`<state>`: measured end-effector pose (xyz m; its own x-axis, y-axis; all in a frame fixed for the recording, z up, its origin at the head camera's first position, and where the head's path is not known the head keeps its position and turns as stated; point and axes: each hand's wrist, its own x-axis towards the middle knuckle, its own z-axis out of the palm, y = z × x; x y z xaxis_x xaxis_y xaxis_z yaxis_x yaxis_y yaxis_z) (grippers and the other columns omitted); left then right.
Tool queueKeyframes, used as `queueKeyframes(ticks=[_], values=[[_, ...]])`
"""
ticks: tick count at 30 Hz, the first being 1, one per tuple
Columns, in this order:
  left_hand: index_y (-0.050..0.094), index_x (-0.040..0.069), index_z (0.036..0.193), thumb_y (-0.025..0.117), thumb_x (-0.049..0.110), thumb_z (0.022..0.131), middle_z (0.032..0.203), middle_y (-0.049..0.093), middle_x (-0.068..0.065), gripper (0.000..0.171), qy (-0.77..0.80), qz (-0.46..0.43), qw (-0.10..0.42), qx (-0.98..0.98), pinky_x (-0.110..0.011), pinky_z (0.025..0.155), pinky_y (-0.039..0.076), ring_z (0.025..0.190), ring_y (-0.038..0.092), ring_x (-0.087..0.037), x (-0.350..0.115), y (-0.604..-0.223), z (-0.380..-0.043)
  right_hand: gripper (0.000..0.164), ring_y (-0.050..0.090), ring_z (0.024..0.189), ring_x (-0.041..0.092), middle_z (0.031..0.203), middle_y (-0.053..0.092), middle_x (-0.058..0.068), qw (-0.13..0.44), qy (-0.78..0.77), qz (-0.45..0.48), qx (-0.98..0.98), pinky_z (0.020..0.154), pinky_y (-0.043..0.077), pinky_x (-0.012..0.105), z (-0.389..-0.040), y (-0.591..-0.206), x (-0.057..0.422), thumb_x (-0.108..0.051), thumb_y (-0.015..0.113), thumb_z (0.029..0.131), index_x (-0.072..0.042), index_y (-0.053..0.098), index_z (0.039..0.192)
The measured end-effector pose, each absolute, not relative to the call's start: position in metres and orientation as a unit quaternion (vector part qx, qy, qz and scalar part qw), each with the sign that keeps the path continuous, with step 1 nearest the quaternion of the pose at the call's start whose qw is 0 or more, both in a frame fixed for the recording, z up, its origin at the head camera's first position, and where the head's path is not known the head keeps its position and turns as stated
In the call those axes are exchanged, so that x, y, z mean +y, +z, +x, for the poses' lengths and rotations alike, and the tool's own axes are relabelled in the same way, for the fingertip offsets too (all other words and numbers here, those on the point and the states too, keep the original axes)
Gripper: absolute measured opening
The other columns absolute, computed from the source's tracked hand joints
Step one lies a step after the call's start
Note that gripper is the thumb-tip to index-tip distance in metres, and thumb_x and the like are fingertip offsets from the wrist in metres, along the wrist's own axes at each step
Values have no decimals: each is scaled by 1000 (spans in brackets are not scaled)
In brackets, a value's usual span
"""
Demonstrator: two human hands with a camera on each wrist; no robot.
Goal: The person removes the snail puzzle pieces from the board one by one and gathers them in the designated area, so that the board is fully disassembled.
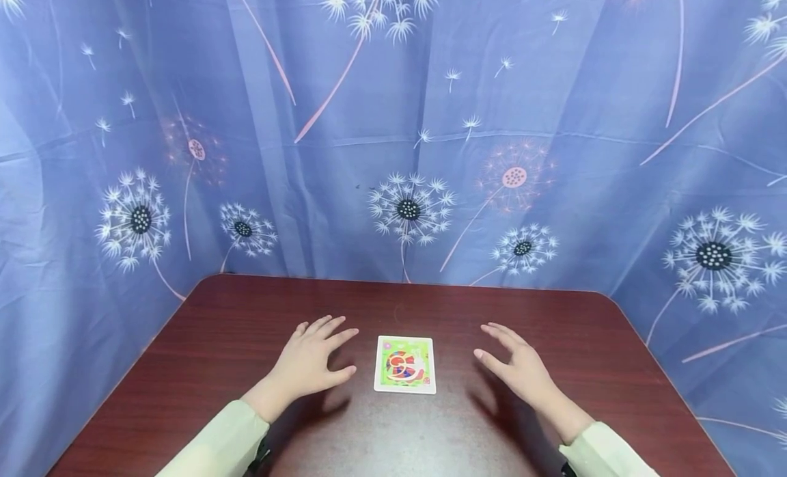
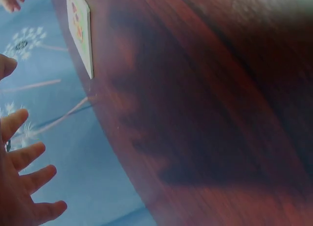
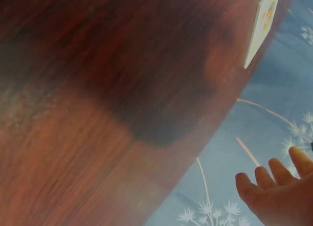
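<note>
Blue dandelion curtain (image 1: 344, 210) hung behind dark red wood table (image 1: 246, 326), glossy toward near side. Board (image 1: 404, 365) lay flat on table, right of left hand (image 1: 307, 361), left of right hand (image 1: 525, 372), touching neither. Left hand nearer. Board almost square, no clear long axis. Both hands raised above table, holding nothing: left spread wide, right with fingers extended, thumb apart. Shadows (image 1: 504, 415) fell beneath; pale sleeves (image 1: 218, 443) showed behind wrists.

Bright head view, glare on tabletop (image 1: 406, 432), dim, hazy wrist views

both wrist views crop the hands (image 2: 14, 189) (image 3: 283, 199) and square panel (image 2: 78, 28).
</note>
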<state>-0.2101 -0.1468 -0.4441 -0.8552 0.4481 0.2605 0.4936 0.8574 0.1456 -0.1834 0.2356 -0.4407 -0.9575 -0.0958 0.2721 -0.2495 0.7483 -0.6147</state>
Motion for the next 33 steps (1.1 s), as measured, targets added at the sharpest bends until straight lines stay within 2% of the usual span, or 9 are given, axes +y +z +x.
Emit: queueKeyframes(ticks=[14,22,33], values=[[62,23,142,72,47,84,152,57,-12,64,-100,-318,68,-940,-59,112,46,141,54,-36,-118,-451,-210,48,58,135,38,141,64,16,63,370,93,-922,109,48,57,-190,-453,217,-26,74,93,-5,65,135],[61,23,143,71,48,85,154,55,-10,63,-109,-330,19,-938,-65,113,41,144,51,-35,-104,-459,-213,46,61,129,39,137,66,17,41,396,91,-913,105,52,56,-195,-456,207,-23,75,93,-6,65,134],[61,25,143,69,50,85,152,57,-8,63,-77,-347,-1,-935,-61,115,42,144,50,-33,-88,-456,-214,39,64,122,37,128,70,17,34,394,92,-914,102,53,55,-206,-463,197,-21,77,91,-7,69,126]])
